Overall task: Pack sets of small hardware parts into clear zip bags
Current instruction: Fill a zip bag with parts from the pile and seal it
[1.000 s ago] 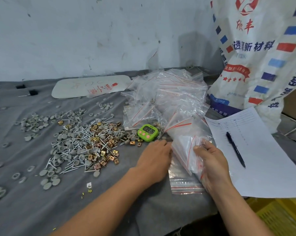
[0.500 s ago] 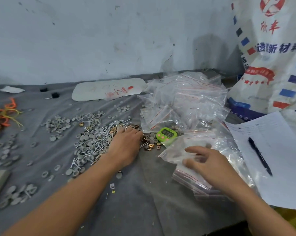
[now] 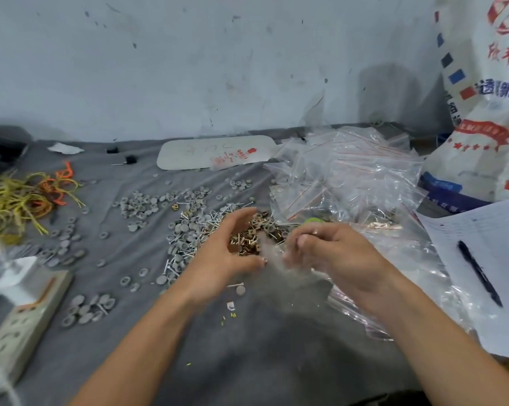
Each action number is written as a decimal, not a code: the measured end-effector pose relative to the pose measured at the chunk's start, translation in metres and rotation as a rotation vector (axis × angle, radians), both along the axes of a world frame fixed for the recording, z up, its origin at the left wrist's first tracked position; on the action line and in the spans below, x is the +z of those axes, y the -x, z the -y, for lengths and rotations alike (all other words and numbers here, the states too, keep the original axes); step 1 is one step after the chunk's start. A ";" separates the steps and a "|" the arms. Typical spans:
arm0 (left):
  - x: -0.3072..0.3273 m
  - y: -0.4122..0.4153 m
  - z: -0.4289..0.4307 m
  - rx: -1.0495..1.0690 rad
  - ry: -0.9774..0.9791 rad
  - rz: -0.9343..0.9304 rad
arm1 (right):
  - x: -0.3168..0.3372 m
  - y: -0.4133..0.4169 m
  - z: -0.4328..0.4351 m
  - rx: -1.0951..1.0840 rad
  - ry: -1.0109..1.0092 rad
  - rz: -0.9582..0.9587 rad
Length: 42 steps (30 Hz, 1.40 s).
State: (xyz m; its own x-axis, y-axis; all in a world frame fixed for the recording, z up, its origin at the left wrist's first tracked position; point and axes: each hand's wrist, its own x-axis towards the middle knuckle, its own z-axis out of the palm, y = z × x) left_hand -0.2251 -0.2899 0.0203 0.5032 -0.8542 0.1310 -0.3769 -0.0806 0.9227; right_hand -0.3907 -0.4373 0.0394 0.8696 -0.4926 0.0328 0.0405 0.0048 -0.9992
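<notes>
Far out to the left of the left hand, a white power strip (image 3: pixel 21 323) lies at the edge of the grey-clothed worktop (image 3: pixel 247 347). Beyond it is a tangle of yellow and orange rubber bands (image 3: pixel 21 200). Nearer the left hand, grey round caps (image 3: pixel 147 205) are scattered loosely, thickening into a mixed heap with silver screws (image 3: pixel 215 221) just beside its knuckles. A white card (image 3: pixel 215 150) lies well beyond, against the wall.

The left hand (image 3: pixel 226 253) hangs over the worktop, its fingers spread in a loose arch. The fingertips are above a pile of brass-coloured clips (image 3: pixel 247 238) and the thumb points toward the right hand. Between the two hands is a clear zip bag (image 3: pixel 272 256), blurred and low over the cloth, just this side of the clips. The left thumb tip meets its blurred edge.

The right hand (image 3: pixel 335 253) has its fingers curled in and pinches the bag's right edge; the blur hides the exact hold. Just beyond its knuckles, a sliver of a green timer (image 3: pixel 313 220) shows. Behind that and further right, a heap of empty zip bags (image 3: pixel 350 177) with red seal lines is piled up, and more lie under the right wrist.

To the right of the right hand lies a printed sheet of paper (image 3: pixel 487 244) with a dark pen (image 3: pixel 478 272) lying on it. A large printed sack (image 3: pixel 487 112) stands beyond the sheet, against the wall.
</notes>
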 end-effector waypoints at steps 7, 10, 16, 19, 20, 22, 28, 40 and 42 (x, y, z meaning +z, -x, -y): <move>0.004 -0.020 -0.024 -0.190 0.130 -0.597 | 0.008 -0.051 -0.019 0.106 -0.527 0.091; -0.002 -0.034 -0.036 0.044 0.163 -0.721 | 0.003 -0.072 -0.021 -0.076 -0.457 0.007; -0.002 -0.052 -0.058 0.278 0.124 -0.860 | -0.013 -0.102 -0.032 -0.280 -0.326 -0.097; -0.011 -0.057 -0.070 0.289 -0.047 -0.800 | -0.028 -0.114 -0.032 -0.313 -0.408 -0.051; -0.013 -0.060 -0.073 0.301 -0.053 -0.810 | -0.034 -0.117 -0.032 -0.311 -0.413 -0.052; -0.015 -0.063 -0.078 0.310 -0.026 -0.817 | -0.045 -0.119 -0.028 -0.316 -0.382 -0.069; -0.020 -0.058 -0.066 0.339 0.033 -0.719 | -0.070 -0.120 -0.012 -0.365 -0.116 -0.053; -0.021 -0.023 -0.011 0.400 0.334 -0.362 | -0.079 -0.103 -0.052 -0.093 0.576 0.038; -0.019 -0.021 -0.009 0.332 0.317 -0.296 | -0.078 -0.106 -0.046 -0.045 0.452 0.070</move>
